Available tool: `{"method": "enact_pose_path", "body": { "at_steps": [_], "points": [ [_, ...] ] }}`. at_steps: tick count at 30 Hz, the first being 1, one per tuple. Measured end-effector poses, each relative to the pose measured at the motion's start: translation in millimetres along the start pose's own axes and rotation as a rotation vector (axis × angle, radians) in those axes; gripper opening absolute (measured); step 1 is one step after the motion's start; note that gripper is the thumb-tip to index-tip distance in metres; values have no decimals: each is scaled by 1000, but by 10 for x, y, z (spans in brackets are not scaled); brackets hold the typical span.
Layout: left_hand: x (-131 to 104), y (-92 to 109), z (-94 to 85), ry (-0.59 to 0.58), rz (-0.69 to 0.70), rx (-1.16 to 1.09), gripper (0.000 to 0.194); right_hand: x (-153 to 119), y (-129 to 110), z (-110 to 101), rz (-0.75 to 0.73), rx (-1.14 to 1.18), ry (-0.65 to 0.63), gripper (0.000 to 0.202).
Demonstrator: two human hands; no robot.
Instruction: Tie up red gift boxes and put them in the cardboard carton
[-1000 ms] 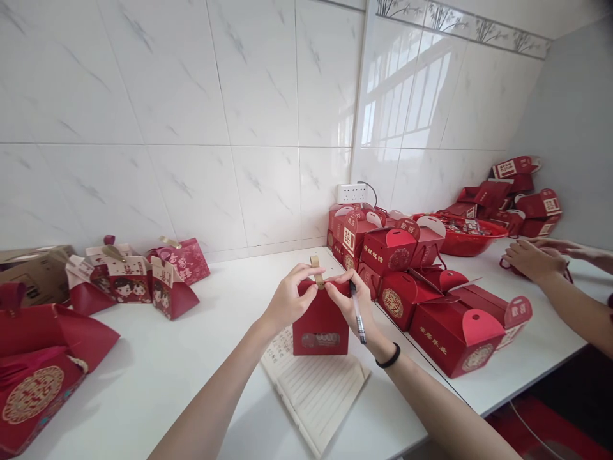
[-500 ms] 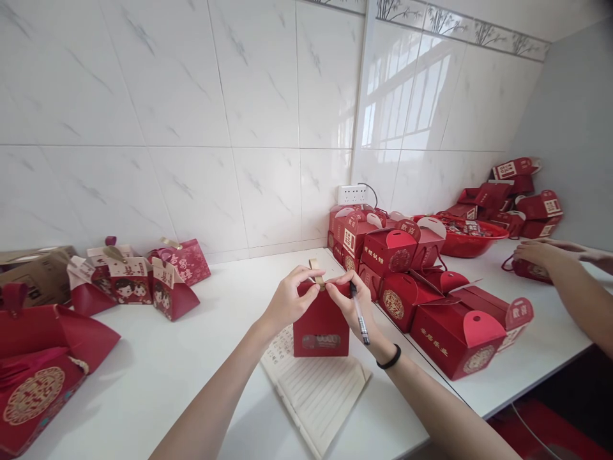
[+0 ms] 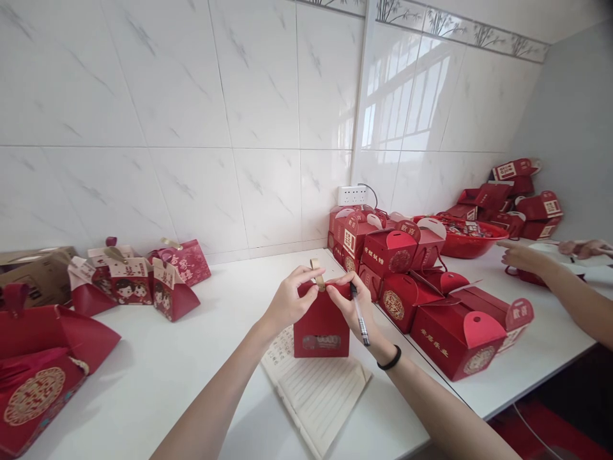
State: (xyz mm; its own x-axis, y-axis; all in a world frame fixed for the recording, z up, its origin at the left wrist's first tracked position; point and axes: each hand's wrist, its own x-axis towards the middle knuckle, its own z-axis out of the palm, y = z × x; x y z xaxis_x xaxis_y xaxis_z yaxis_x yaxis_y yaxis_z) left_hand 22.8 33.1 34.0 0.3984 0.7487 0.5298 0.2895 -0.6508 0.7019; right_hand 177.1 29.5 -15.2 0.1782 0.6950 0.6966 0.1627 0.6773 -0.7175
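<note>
A red gift box (image 3: 320,322) with a clear window low on its front stands upright on a lined notebook (image 3: 325,390). A gold ribbon loop (image 3: 315,268) rises from its top edge. My left hand (image 3: 292,295) pinches that top edge beside the ribbon, thumb and fingers closed. From the other side my right hand (image 3: 352,297) grips the same edge, and a pen (image 3: 360,316) is tucked in it, slanting down across the palm. Handwriting covers part of the notebook's left page.
Red gift boxes (image 3: 462,335) are stacked to the right, with a red basin (image 3: 472,246) of small packets behind. A co-worker's hand (image 3: 527,259) reaches in at far right. Smaller boxes (image 3: 129,281) and a large red box (image 3: 43,383) stand left. A socket strip (image 3: 352,195) is on the wall.
My hands and the box hold almost still. At far right, the co-worker's hands have moved apart, and something white now shows beside them.
</note>
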Motion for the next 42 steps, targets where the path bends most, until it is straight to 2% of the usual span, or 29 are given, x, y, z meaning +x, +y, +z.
{"method": "enact_pose_path", "body": {
  "at_steps": [19, 28, 37, 42],
  "points": [
    [-5, 3, -2, 16, 25, 37, 33, 29, -9, 13, -17, -19, 27, 17],
    [-1, -26, -4, 2, 15, 29, 33, 17, -72, 23, 25, 0, 32, 18],
    [-7, 19, 3, 29, 73, -4, 19, 2, -13, 33, 82, 42, 31, 23],
    [-5, -5, 11, 18, 61, -27, 20, 9, 14, 34, 89, 37, 38, 24]
  ]
}}
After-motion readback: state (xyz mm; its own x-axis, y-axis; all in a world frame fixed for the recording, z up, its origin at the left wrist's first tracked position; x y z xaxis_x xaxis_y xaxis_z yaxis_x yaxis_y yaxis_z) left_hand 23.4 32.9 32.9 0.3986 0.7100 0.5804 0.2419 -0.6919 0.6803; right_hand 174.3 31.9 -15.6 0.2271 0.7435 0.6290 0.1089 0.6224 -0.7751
